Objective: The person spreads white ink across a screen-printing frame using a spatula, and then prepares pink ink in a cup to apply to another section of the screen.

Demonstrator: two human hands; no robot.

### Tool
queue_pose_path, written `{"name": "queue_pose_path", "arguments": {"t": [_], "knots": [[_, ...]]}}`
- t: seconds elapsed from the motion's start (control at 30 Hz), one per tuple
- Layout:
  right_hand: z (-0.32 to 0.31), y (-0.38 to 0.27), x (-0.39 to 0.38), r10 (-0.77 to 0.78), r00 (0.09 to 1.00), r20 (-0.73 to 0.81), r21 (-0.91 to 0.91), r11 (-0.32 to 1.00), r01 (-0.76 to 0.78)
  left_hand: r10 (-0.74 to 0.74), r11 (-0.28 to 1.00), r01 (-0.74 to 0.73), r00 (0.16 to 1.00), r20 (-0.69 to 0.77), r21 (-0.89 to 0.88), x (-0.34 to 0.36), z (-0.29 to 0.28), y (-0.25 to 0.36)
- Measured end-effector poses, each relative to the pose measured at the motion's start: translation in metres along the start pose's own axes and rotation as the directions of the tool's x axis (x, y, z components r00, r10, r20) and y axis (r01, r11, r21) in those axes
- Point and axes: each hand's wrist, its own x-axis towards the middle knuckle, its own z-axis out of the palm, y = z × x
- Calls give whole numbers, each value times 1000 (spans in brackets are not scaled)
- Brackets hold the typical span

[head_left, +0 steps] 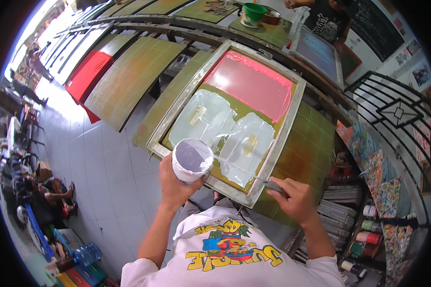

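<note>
A framed printing screen (153, 145) lies tilted on a green board below me, with a pink patch of ink (250, 84) at its far end and two pale patches (246, 160) nearer me. My left hand (171, 186) is closed round a white tub (189, 172) of pale lilac contents over the screen's near left corner. My right hand (292, 201) grips the handle of a long thin spatula (277, 185) at the right side, its blade reaching across the screen toward the tub's rim. The fingers of my left hand are partly hidden behind the tub.
Angled boards (129, 76), one with red cloth (86, 71), line a rack. Another person (323, 24) stands behind a blue screen (313, 50). A green bucket (253, 15) sits at the back. A black railing (392, 112) and paint tins (368, 237) are on the right; people (57, 196) sit at left.
</note>
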Motion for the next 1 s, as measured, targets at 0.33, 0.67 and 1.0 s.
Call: {"name": "queue_pose_path", "arguments": {"t": [0.33, 0.67, 1.0], "knots": [[5, -86, -60, -125, 990, -71, -625, 778, 53, 200, 964, -180, 976, 86, -197, 49, -3, -17], [4, -318, -163, 302, 834, -462, -585, 603, -542, 399, 903, -223, 754, 522, -368, 14, -50, -38], [121, -567, -273, 822, 249, -512, -407, 23, -913, 820, 433, -467, -152, 553, -771, -217, -71, -38]]}}
